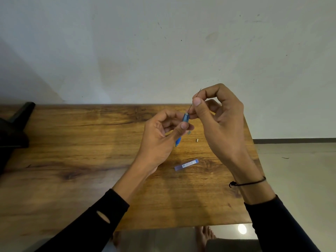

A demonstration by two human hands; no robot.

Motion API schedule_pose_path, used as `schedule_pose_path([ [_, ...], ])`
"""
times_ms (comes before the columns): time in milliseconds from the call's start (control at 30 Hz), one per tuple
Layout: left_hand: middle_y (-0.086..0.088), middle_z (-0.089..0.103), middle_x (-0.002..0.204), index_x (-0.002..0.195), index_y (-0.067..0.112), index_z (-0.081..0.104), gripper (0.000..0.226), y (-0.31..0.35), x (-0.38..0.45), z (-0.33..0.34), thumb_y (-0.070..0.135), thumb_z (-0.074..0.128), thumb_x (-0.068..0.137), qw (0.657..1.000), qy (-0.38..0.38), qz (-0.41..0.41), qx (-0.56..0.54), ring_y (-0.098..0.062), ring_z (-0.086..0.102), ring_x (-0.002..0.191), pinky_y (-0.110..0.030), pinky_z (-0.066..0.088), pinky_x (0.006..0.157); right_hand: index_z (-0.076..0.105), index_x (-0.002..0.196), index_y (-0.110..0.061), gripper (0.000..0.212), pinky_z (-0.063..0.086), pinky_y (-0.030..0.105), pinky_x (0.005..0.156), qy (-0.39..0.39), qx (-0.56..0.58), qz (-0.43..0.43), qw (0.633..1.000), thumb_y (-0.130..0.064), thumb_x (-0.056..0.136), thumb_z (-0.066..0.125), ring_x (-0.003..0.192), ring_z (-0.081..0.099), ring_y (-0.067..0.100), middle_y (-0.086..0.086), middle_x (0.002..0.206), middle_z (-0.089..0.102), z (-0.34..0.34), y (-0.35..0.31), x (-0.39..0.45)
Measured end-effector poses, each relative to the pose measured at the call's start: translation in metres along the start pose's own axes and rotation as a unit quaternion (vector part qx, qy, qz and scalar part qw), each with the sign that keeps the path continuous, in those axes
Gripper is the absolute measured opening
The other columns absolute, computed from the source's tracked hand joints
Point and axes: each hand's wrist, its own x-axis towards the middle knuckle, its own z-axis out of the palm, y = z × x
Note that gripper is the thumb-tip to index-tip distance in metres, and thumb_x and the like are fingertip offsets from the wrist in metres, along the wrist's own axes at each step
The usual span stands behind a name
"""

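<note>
Hands meet in the air above the far right part of the wooden table [72, 142]. The left hand [160, 139] grips a blue mechanical pencil [185, 118], thumb and curled fingers closed round its barrel, so the pencil stands tilted with its grey top end up and its lower end pointing down toward the tabletop. The right hand [221, 124] pinches a thin dark lead [190, 108] between thumb and forefinger, the other fingers loosely curled behind. The lead slants up to the right and its lower tip sits at the pencil's top end; whether it has entered the barrel cannot be told. On the table just below the hands lie two small metal parts [197, 140], near each other, and closer to the person a blue lead case [186, 165] lies flat. A black cord bracelet [249, 182] circles the right wrist. A black object [14, 128] rests at the table's left edge
</note>
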Motion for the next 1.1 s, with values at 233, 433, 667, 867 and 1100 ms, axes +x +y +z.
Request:
schedule_pose_path([
  [233, 0.003, 0.084, 0.094, 0.11, 0.013, 0.07, 0.014, 0.0, -0.001, 0.001, 0.006, 0.074, 0.098, 1.0, 0.004, -0.003, 0.001, -0.019, 0.082, 0.096, -0.043, 0.066, 0.095, 0.068, 0.101, -0.012, 0.004, 0.066, 0.048, 0.078, -0.003, -0.037, 0.007, 0.999, -0.012, 0.101, 0.072, 0.088, 0.075, 0.027, 0.016, 0.105, 0.068, -0.001, 0.003, -0.001],
  [433, 0.002, 0.083, 0.092, 0.111, 0.004, 0.068, 0.021, 0.004, -0.002, 0.005, 0.013, 0.075, 0.093, 0.999, 0.015, -0.015, -0.032, -0.02, 0.081, 0.094, -0.044, 0.066, 0.094, 0.074, 0.098, -0.014, 0.007, 0.066, 0.043, 0.08, -0.001, -0.04, 0.015, 0.999, -0.009, 0.097, 0.078, 0.094, 0.076, 0.029, 0.016, 0.107, 0.07, -0.002, 0.002, -0.002],
  [667, 0.0, 0.083, 0.094, 0.111, 0.005, 0.068, 0.014, 0.006, -0.002, 0.004, 0.004, 0.071, 0.097, 0.999, 0.019, -0.021, -0.042, -0.018, 0.081, 0.093, -0.042, 0.066, 0.093, 0.074, 0.1, -0.012, 0.006, 0.063, 0.024, 0.074, 0.002, -0.008, 0.032, 0.999, -0.007, 0.099, 0.076, 0.085, 0.078, 0.017, 0.015, 0.108, 0.073, -0.006, 0.006, 0.003],
  [867, -0.001, 0.084, 0.09, 0.109, 0.011, 0.068, 0.019, 0.009, -0.002, 0.002, 0.018, 0.073, 0.092, 0.998, 0.023, -0.026, -0.047, -0.018, 0.081, 0.094, -0.04, 0.066, 0.093, 0.074, 0.097, -0.021, 0.013, 0.059, 0.038, 0.077, -0.14, -0.352, 0.074, 0.923, -0.007, 0.096, 0.073, 0.086, 0.071, 0.018, -0.007, 0.092, 0.073, -0.049, 0.051, 0.011],
  [1100, -0.003, 0.084, 0.09, 0.11, 0.011, 0.068, 0.02, 0.008, 0.0, 0.002, 0.019, 0.074, 0.092, 0.998, 0.03, -0.02, -0.045, -0.023, 0.081, 0.097, -0.05, 0.065, 0.099, 0.068, 0.092, -0.026, 0.01, 0.058, 0.05, 0.082, -0.231, -0.445, 0.093, 0.86, -0.019, 0.094, 0.076, 0.098, 0.069, 0.033, -0.002, 0.101, 0.07, -0.03, 0.075, -0.004],
])
